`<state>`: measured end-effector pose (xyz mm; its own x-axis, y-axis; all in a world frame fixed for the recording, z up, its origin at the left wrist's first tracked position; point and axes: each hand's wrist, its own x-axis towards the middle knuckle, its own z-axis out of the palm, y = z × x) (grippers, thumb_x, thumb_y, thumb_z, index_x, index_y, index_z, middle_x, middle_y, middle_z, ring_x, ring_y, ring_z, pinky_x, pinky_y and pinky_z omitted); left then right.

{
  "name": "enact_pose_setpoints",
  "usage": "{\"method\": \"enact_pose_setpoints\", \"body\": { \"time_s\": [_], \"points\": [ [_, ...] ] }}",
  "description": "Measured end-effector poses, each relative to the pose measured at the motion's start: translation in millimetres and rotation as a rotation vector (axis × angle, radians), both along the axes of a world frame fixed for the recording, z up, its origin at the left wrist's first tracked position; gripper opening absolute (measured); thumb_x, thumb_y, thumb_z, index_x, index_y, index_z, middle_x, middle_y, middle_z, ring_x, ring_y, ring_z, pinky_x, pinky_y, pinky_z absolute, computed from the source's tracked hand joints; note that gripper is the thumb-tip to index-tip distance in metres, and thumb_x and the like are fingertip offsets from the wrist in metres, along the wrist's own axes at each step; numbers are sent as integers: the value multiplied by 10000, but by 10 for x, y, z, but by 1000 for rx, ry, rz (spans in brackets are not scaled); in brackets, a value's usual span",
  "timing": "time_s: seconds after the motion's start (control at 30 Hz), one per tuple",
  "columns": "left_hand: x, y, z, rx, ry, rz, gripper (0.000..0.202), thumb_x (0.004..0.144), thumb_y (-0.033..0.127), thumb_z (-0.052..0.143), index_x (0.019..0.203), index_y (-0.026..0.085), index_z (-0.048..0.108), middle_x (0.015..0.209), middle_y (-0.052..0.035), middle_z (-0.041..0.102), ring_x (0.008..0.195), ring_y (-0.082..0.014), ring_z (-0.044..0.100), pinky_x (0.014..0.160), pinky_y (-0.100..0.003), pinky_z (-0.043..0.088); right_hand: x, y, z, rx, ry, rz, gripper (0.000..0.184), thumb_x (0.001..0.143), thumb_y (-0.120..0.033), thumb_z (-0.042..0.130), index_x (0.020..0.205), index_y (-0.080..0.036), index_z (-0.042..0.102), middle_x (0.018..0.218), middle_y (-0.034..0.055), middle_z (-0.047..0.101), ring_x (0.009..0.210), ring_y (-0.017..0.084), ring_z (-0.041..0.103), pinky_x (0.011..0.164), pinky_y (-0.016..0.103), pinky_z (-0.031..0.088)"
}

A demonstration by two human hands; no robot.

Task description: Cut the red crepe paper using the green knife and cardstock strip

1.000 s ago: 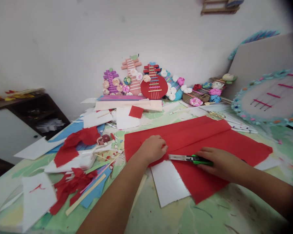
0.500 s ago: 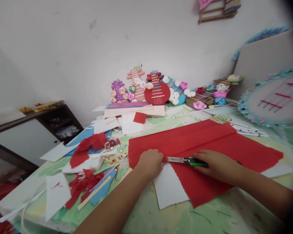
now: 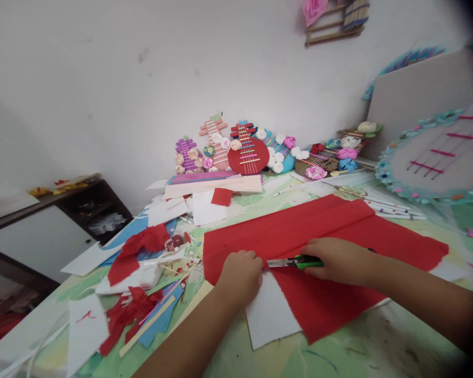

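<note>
A large sheet of red paper [image 3: 339, 231] lies across the table. My right hand [image 3: 339, 260] is closed round a green-handled cutter knife [image 3: 294, 261] whose blade points left along the sheet's cut edge. My left hand [image 3: 240, 275] is curled, its fingers pressing the red paper's left corner down just left of the blade tip. A white card [image 3: 270, 312] lies under the red sheet, showing below the two hands.
Red paper scraps [image 3: 136, 247], white and blue sheets [image 3: 157, 315] and strips litter the left of the table. Paper guitar models with flowers [image 3: 248, 152] stand at the wall. A round teal-trimmed board [image 3: 437, 157] leans at right; scissors [image 3: 345, 190] and pens lie behind the sheet.
The knife and my right hand have slid left along the red paper towards my left hand. The view has shifted, showing more of the left cabinet.
</note>
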<state>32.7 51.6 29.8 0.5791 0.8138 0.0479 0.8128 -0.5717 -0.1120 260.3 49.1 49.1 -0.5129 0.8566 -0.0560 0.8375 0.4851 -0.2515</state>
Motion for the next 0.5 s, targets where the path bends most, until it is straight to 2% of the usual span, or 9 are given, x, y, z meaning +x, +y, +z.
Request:
{"method": "enact_pose_setpoints", "body": {
  "time_s": [0.27,0.5],
  "points": [
    [21,-60,-52,28,-67,33,163,834,258,437,784,180,571,786,-50,579,740,-201,540,621,-303,400,-94,76,31,12,-56,45,173,727,-326,509,802,-211,614,763,55,630,692,218,576,567,293,377],
    [18,-82,-124,40,-95,21,152,831,188,431,766,181,568,756,-38,582,712,-189,537,607,-290,404,-150,57,-36,44,-45,48,182,728,-333,512,819,-205,605,790,68,628,715,229,580,556,290,377]
  ]
}}
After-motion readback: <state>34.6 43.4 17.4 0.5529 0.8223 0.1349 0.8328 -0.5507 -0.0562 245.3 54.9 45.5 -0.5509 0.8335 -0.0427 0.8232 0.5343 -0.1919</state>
